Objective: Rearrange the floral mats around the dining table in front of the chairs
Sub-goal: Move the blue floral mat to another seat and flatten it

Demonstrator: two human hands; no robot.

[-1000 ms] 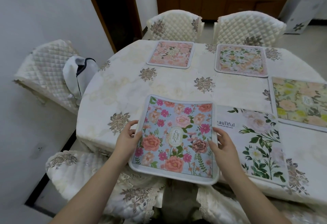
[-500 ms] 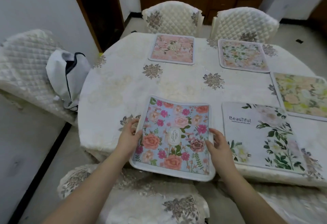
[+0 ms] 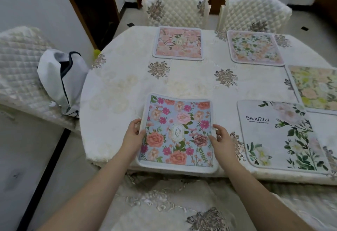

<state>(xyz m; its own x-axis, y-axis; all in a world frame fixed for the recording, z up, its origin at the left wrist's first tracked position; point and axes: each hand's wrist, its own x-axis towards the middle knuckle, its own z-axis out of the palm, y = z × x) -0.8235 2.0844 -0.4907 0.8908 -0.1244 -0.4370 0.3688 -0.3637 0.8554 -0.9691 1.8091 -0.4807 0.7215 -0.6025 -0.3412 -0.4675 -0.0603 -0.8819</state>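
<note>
The left hand [image 3: 134, 135] grips the left edge of the blue mat [image 3: 177, 135], thumb on top and fingers curled underneath. The right hand [image 3: 221, 138] holds the right edge the same way, thumb on the border, though its fingers are partly hidden. The blue mat sits at the 6 o'clock edge of the tabletop [image 3: 127, 84], its near border overhanging the rim a little and its far end bowed up slightly, so it does not look fully laid flat yet.

Over the last second the blue mat has slid left off the Beautiful mat [image 3: 284, 135], which it overlapped; now the two lie side by side at 6 and 4 o'clock with bare cloth between them. That clears the overlap and puts the blue mat squarely before the near chair [image 3: 173, 203].

Further out, a yellow mat [image 3: 315, 88] lies at 3 o'clock, touching or just overlapping the Beautiful mat's far corner. A green mat [image 3: 255, 48] sits at 1 o'clock and a pink mat [image 3: 179, 42] at 12, each before a quilted chair. A white bag [image 3: 62, 79] rests on the chair at 9 o'clock, where no mat lies.
</note>
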